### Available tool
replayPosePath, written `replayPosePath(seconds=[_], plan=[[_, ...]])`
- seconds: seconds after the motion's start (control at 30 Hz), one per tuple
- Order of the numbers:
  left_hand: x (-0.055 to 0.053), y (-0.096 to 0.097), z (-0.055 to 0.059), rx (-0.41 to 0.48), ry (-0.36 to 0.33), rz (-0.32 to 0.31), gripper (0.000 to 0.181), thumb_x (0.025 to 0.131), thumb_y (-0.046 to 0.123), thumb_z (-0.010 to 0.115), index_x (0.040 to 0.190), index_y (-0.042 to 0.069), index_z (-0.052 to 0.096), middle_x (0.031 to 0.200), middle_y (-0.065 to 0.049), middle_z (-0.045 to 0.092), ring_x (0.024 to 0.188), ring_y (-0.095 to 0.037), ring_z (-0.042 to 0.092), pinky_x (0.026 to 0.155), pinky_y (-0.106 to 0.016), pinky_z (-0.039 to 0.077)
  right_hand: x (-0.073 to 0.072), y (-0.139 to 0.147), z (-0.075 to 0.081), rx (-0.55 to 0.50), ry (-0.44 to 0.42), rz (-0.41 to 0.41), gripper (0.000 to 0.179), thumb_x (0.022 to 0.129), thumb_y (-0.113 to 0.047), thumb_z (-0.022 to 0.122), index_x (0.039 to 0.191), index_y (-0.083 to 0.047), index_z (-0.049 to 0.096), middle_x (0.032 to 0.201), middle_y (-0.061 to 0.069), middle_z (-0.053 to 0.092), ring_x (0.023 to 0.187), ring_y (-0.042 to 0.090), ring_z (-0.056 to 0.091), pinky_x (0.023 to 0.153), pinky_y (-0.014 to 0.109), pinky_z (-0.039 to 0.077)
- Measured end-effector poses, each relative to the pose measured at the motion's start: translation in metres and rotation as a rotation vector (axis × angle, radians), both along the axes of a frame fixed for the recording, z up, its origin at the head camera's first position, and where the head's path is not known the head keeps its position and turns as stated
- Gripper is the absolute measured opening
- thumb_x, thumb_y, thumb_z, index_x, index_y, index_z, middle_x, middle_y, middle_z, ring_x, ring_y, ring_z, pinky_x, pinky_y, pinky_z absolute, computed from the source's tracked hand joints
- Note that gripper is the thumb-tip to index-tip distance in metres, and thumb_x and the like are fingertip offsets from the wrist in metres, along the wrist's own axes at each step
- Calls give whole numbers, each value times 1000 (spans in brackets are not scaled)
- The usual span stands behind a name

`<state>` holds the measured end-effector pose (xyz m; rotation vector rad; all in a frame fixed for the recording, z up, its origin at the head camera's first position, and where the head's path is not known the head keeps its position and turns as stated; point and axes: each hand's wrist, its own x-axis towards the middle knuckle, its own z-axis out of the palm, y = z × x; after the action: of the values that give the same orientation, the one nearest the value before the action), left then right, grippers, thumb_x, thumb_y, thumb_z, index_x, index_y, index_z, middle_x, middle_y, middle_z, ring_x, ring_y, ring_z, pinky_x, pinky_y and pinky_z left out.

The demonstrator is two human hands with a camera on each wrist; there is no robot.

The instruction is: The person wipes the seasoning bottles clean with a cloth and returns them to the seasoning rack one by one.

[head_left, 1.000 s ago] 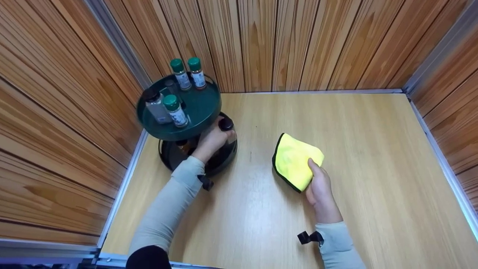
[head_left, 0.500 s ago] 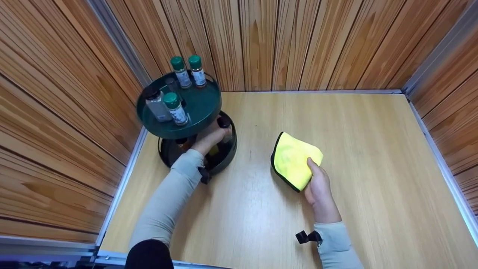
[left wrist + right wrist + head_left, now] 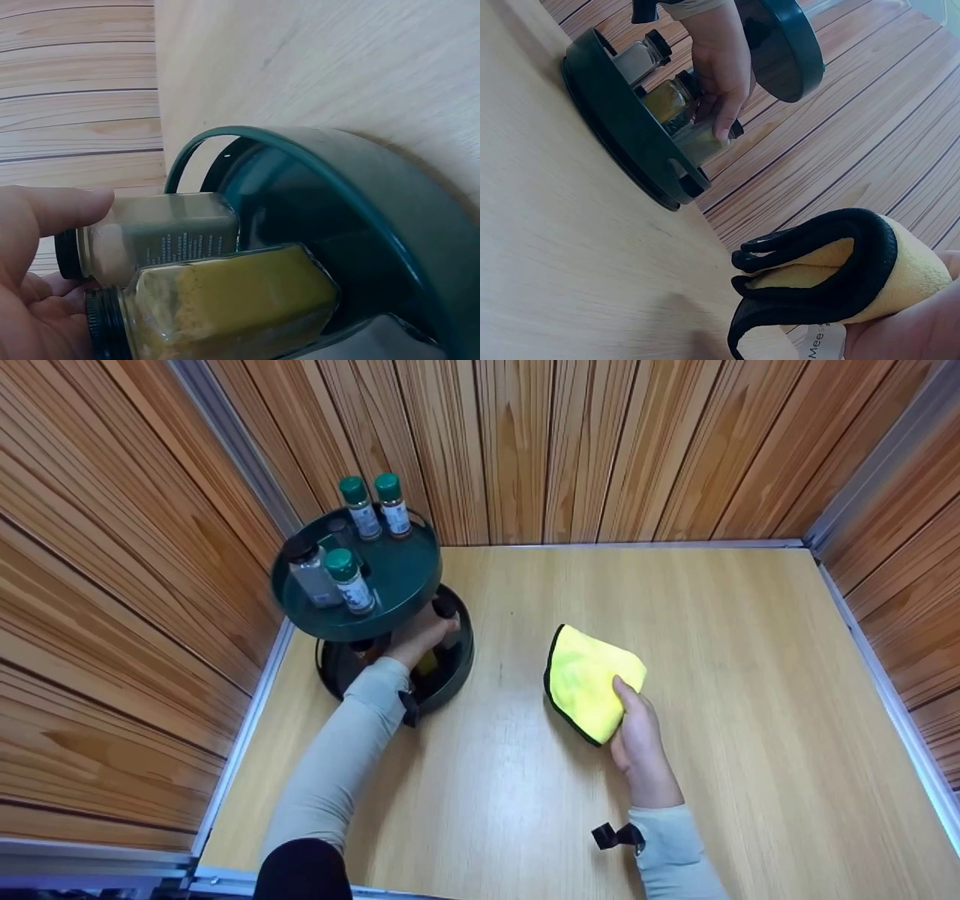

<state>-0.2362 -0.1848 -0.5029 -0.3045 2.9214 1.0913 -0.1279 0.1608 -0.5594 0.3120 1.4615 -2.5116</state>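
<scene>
My left hand [image 3: 418, 637] reaches between the tiers of a dark green two-tier round rack and grips a clear glass spice jar [image 3: 169, 229] with a black cap. Its thumb lies on one side near the cap, with fingers on the other. The jar stands within the lower tray [image 3: 455, 684], beside a jar of yellow powder [image 3: 240, 296]; the upper tray [image 3: 397, 585] partly hides the hand in the head view. My right hand [image 3: 639, 739] holds a folded yellow cloth [image 3: 589, 682] with black edging, thumb on top, above the table; a white tag [image 3: 825, 341] hangs from it.
On the upper tray stand several jars, including a green-capped jar [image 3: 350, 581] and a dark-capped grey jar [image 3: 311, 574]. Another jar [image 3: 637, 61] is on the lower tray. Wooden panel walls [image 3: 517, 450] enclose the table [image 3: 720, 675] at the back and sides.
My left hand has shifted slightly left and inward, bringing the jar from over the lower tray's right rim to inside it. The yellow jar has come into view below the hand. My right hand barely moves.
</scene>
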Motion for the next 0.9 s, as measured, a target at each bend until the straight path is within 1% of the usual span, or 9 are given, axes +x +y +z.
replayPosePath(seconds=[0.07, 0.13, 0.2, 0.3, 0.47, 0.57, 0.67, 0.8, 0.9], plan=[[-1, 0, 0, -21, -5, -10, 25, 85, 28, 77, 97, 9, 66, 95, -4, 63, 93, -26, 57, 85, -41, 44, 0, 0, 1, 8, 0, -5, 38, 111, -31, 42, 138, -4, 46, 121, 3, 64, 115, 17, 63, 97, 32, 51], [-2, 0, 0, -45, -21, -8, 34, 85, 30, 78, 110, 8, 67, 108, -6, 66, 103, -27, 58, 96, -45, 45, 0, 1, 1, 16, 2, -6, 38, 111, -31, 43, 137, -4, 46, 120, 2, 65, 113, 17, 63, 96, 32, 52], [-2, -1, -1, -72, -44, 6, 45, 86, 35, 78, 121, 9, 66, 120, -6, 65, 111, -27, 56, 105, -49, 42, 0, 1, 2, 23, 6, -10, 38, 110, -31, 44, 137, -3, 46, 119, 3, 65, 112, 17, 64, 95, 32, 52], [0, -3, -2, -81, -70, 22, 57, 86, 38, 79, 133, 12, 60, 132, -6, 61, 119, -28, 55, 111, -54, 38, 0, 2, 3, 31, 13, -19, 38, 110, -31, 45, 136, -3, 46, 117, 3, 66, 110, 17, 64, 94, 32, 52], [-1, -8, -10, -63, -68, 39, 63, 85, 39, 79, 139, 15, 56, 137, -6, 59, 121, -30, 54, 110, -58, 38, -1, 3, 5, 43, 18, -27, 39, 109, -31, 46, 136, -3, 46, 117, 4, 66, 110, 16, 64, 95, 31, 52], [-3, -10, -16, -39, -79, 45, 63, 87, 38, 77, 140, 13, 56, 138, -7, 59, 121, -29, 54, 111, -54, 38, 0, 3, 5, 38, 19, -25, 38, 110, -30, 46, 137, -3, 46, 119, 4, 65, 112, 17, 63, 96, 31, 51], [-5, -12, -20, -2, -85, 48, 57, 89, 37, 75, 137, 10, 58, 132, -7, 62, 115, -27, 55, 107, -48, 42, 0, 3, 5, 33, 19, -28, 38, 110, -29, 45, 137, -2, 46, 120, 3, 65, 113, 17, 63, 97, 31, 51], [-6, -14, -22, 53, -100, 50, 41, 90, 34, 73, 123, 11, 65, 110, -7, 67, 99, -28, 62, 92, -44, 50, 0, 3, 6, 44, 17, -45, 37, 110, -28, 45, 135, -1, 47, 115, 1, 67, 109, 15, 64, 96, 30, 51], [-6, -14, -21, 39, -126, 62, 42, 90, 36, 74, 124, 15, 64, 109, -6, 68, 95, -27, 64, 88, -44, 51, 0, 4, 7, 52, 22, -54, 37, 110, -27, 45, 133, 1, 47, 110, 1, 69, 105, 15, 65, 94, 30, 52]])
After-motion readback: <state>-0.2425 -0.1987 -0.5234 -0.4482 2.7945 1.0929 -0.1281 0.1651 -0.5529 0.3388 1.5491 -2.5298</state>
